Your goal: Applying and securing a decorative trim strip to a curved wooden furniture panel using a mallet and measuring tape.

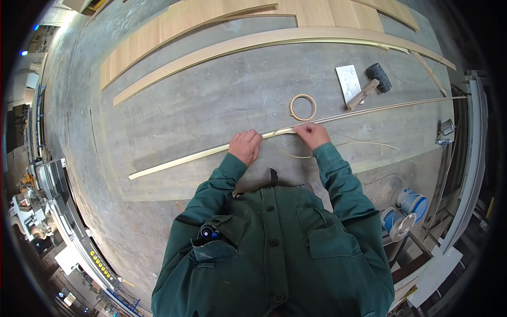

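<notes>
A long, narrow wooden strip (179, 162) lies across the grey work surface, rising from lower left to upper right. Its left part has a pale yellow face; the right part looks browner, with thin lines along it. My left hand (245, 147) is closed over the strip, fingers curled on top. A short way to the right, my right hand (313, 135) pinches a pale yellow band at the strip, thumb and forefinger together. Between the hands a thin curl stands off the strip. Just beyond my right hand lies a roll of tan tape (291, 108).
A black-headed mallet (378, 77) rests partly on a whitish rectangular plate (347, 79). Long wooden boards (211, 53) lie along the far side. A loose thin strip (375, 143) lies right of my hand. Blue-and-white buckets (413, 203) and a metal spray gun (445, 129) are at the right.
</notes>
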Motion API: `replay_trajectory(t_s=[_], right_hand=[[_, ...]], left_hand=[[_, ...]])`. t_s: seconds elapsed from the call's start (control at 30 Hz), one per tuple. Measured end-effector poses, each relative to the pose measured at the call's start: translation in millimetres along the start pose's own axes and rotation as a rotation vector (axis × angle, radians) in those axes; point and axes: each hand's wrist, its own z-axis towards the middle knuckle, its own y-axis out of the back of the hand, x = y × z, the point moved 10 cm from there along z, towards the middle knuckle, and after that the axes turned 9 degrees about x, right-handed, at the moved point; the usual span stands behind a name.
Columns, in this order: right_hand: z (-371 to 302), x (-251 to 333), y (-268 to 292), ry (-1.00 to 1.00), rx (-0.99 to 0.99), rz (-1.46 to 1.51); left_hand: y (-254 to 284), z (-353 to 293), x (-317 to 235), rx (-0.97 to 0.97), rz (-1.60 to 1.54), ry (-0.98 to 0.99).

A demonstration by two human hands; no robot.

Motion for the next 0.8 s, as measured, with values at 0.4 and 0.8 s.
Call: replay_trajectory(t_s=[0.4,0.8], right_hand=[[-34,72,-22,0.373,0.14,-0.029],[-16,55,-62,0.492,0.353,-0.109]], left_hand=[[-6,-5,12,-0.045,-0.112,0.04],[3,-18,-24,-0.021,-0.041,0.026]])
